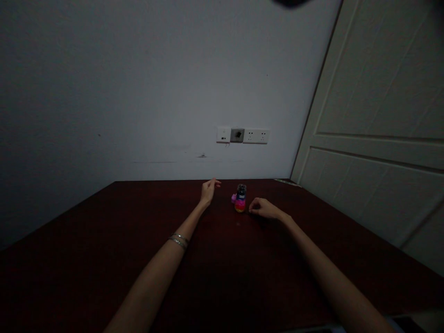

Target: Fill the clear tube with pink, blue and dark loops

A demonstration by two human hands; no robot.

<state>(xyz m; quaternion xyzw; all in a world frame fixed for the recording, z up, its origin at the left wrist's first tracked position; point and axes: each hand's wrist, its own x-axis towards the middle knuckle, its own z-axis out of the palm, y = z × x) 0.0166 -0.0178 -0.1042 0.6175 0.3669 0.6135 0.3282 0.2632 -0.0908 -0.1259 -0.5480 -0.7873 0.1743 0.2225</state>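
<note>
A small glass jar [240,203] stands upright on the dark red table, with bands of yellow, red and pink low down and a dark blue part with a pale label above. Its top looks uncapped. Just behind its left side sits a small pink-purple object [233,198], partly hidden by the jar; I cannot tell its kind. My left hand [208,189] is raised a little left of the jar, fingers loosely bent and apart, holding nothing. To the right of the jar, my right hand [263,208] rests near the tabletop, its fingers loosely curved, not touching the jar. Nothing shows in it.
The dark red table [132,222] meets a pale wall [156,92] at the back. Sockets and switches [255,136] are set in that wall. A panelled white door [374,115] borders the right side. A thin flat strip [287,182] lies at the back right edge.
</note>
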